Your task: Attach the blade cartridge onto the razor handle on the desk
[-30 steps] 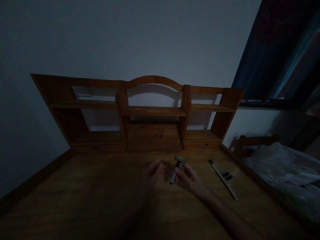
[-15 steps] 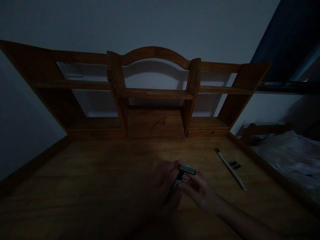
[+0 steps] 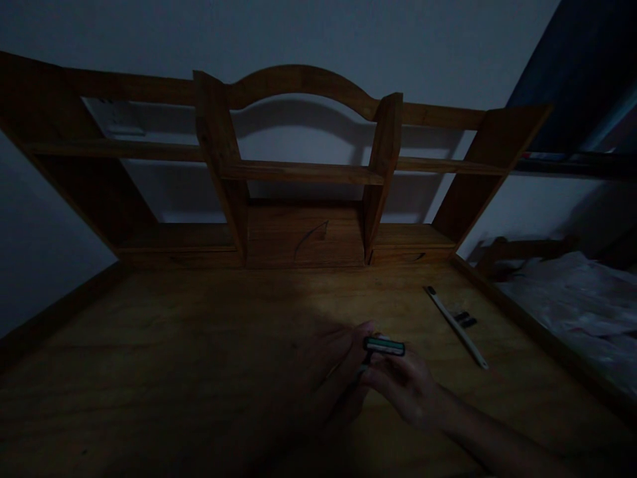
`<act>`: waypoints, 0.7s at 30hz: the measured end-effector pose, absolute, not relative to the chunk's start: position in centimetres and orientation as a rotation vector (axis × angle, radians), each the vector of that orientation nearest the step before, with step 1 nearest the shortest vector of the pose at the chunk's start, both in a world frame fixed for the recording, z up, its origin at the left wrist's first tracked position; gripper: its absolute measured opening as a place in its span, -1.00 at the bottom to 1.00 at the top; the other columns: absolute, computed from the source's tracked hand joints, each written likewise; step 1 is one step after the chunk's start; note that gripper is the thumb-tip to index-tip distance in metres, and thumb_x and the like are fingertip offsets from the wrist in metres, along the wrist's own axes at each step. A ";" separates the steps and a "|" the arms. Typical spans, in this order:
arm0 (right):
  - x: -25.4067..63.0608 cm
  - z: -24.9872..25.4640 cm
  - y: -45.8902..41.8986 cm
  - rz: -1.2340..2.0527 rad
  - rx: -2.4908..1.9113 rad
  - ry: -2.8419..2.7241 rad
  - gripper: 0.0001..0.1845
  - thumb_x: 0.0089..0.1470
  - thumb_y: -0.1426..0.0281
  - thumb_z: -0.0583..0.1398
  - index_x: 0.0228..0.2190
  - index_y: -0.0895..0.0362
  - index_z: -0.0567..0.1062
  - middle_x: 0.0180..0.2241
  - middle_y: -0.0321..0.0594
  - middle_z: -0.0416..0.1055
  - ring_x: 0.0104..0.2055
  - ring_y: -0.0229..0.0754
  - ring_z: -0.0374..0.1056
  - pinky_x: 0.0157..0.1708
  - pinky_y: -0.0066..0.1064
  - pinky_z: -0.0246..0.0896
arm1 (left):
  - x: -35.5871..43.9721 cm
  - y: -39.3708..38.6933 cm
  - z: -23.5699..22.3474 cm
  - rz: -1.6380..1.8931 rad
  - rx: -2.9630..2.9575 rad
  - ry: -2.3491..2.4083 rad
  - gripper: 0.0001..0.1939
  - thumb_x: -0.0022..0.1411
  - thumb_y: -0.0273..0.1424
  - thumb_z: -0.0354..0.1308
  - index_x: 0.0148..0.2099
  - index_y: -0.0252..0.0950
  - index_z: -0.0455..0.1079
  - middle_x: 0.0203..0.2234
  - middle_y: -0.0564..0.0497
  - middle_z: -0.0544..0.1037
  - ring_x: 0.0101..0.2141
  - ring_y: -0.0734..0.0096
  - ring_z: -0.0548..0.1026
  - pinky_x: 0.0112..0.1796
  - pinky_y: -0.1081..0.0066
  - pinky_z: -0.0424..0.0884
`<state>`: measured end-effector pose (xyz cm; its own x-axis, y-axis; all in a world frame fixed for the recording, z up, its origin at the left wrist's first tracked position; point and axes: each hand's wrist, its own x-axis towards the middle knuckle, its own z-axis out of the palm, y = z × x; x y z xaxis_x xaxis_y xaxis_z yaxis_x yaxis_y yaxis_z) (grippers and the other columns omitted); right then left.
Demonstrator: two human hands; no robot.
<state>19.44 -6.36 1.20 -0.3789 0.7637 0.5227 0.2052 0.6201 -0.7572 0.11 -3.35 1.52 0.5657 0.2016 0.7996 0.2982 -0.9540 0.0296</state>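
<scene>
A razor (image 3: 384,346) with a dark head and a green strip is held up over the wooden desk, its head facing me. Dim in shadow, my left hand (image 3: 339,368) is closed around the handle, most of which it hides. From the other side my right hand (image 3: 415,393) pinches the razor just below its head with thumb and fingers. On the desk to the right lies a pale toothbrush (image 3: 458,328) with dark bristles. Beside it are small black pieces (image 3: 465,319), too dim to name.
A wooden shelf unit (image 3: 303,174) stands along the back of the desk (image 3: 174,332), against the wall. A raised wooden edge (image 3: 527,325) borders the desk at right. Beyond it lies crumpled, pale plastic-like material (image 3: 577,305). The room is very dark.
The razor and both hands have shifted slightly right in view. Its head now faces me more squarely, and less of the handle shows. The camera view has moved a little.
</scene>
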 end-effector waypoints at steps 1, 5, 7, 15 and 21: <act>19.5 1.1 -6.4 0.718 -0.776 -1.910 -0.84 0.20 0.44 0.17 -0.15 0.07 0.46 -0.31 -0.25 0.47 -0.30 -0.23 0.43 -0.29 -0.46 0.37 | 0.1 -3.4 1.6 -1.360 -2.680 -0.411 -0.37 0.25 -0.46 0.06 0.31 -0.51 -0.01 0.09 -0.29 0.39 0.12 0.17 0.35 0.07 0.25 0.42; 19.4 1.2 -6.5 0.660 -0.776 -1.924 -0.81 0.19 0.44 0.17 -0.13 0.06 0.45 -0.32 -0.24 0.47 -0.31 -0.20 0.43 -0.31 -0.44 0.36 | 0.1 -3.4 1.9 -1.365 -2.711 -0.397 -0.36 0.27 -0.50 0.01 0.34 -0.45 -0.07 0.11 -0.28 0.38 0.13 0.16 0.35 0.03 0.21 0.45; 19.3 1.4 -6.5 0.647 -0.767 -1.928 -0.81 0.19 0.43 0.17 -0.13 0.07 0.45 -0.34 -0.23 0.47 -0.34 -0.20 0.42 -0.34 -0.44 0.36 | 0.1 -3.4 1.9 -1.369 -2.699 -0.387 -0.35 0.25 -0.50 0.02 0.34 -0.45 -0.06 0.11 -0.27 0.38 0.13 0.17 0.35 0.03 0.22 0.46; 19.2 1.4 -6.5 0.545 -0.749 -1.934 -0.74 0.21 0.40 0.16 -0.04 0.06 0.43 -0.32 -0.23 0.50 -0.33 -0.19 0.45 -0.35 -0.44 0.37 | 0.5 -3.5 1.0 -1.444 -2.667 -0.437 -0.38 0.26 -0.47 0.04 0.32 -0.47 0.00 0.09 -0.28 0.40 0.13 0.18 0.34 0.05 0.21 0.45; 19.5 1.0 -6.3 0.559 -0.771 -1.947 -0.80 0.20 0.41 0.17 -0.12 0.09 0.44 -0.34 -0.24 0.48 -0.34 -0.21 0.44 -0.34 -0.45 0.36 | 0.3 -3.6 1.4 -1.381 -2.692 -0.484 -0.30 0.24 -0.52 0.05 0.37 -0.38 -0.12 0.12 -0.22 0.38 0.12 0.19 0.35 0.03 0.21 0.46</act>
<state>19.52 -6.34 0.98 -0.3640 0.7122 0.6002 0.2854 0.6987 -0.6560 0.32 -3.61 1.39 0.5444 0.2424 0.8030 0.3124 -0.9470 0.0740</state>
